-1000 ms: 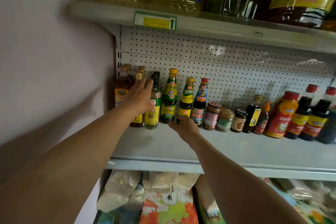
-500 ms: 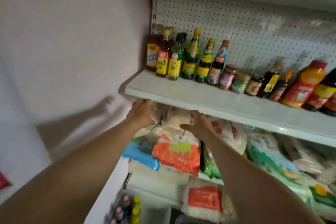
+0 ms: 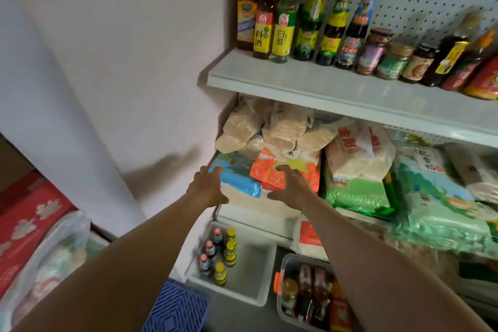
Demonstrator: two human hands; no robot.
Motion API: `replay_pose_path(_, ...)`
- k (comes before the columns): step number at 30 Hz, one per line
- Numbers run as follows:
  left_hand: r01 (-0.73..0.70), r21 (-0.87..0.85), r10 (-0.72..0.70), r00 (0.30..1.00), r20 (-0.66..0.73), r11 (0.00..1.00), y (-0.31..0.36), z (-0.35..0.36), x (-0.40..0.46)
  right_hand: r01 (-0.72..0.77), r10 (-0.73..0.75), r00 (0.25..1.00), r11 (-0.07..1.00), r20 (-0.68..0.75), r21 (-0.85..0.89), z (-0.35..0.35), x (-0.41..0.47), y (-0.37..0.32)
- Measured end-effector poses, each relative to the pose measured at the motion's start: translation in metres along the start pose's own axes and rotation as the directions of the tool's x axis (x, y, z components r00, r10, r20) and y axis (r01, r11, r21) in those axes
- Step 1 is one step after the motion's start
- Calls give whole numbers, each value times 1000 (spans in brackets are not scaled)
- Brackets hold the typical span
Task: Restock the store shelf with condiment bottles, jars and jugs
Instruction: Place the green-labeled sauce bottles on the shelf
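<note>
A white shelf carries a row of upright condiment bottles at its left end against the back, with yellow, green and blue labels, then three squat jars and more dark bottles running toward the right edge. On the floor below, a white bin holds six small bottles upright along its left wall. Just beside its right edge, a clear tub with an orange latch is packed with dark red-labelled bottles.

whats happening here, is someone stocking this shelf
Yes, a person is mid-restock. Both the left hand and right hand are empty, fingers spread, reaching down in front of the rice bags. Sauce bottles already line the upper shelf; more small bottles wait in a white bin on the floor.
</note>
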State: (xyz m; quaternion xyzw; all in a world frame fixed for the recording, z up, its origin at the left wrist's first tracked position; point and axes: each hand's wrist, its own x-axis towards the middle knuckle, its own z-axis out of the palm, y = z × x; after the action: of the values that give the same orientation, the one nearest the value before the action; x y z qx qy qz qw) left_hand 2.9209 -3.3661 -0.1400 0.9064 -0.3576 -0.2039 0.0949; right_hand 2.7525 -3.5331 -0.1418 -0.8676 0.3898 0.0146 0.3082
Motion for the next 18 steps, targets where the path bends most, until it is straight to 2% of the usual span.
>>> replay_pose_path(9, 21, -49, -14, 991, 130, 999, -56, 31, 61, -121, 120, 988, 993, 95, 9, 68, 46, -1)
replay_pose_path(13, 51, -72, -35, 979, 202, 996, -83, 71, 89, -177, 170, 970, 984, 176, 25, 117, 67, 19)
replay_pose_path(18, 146, -88, -107, 931, 349, 985, -113, 139, 89, -271, 254, 919, 963, 302, 13, 180, 70, 57)
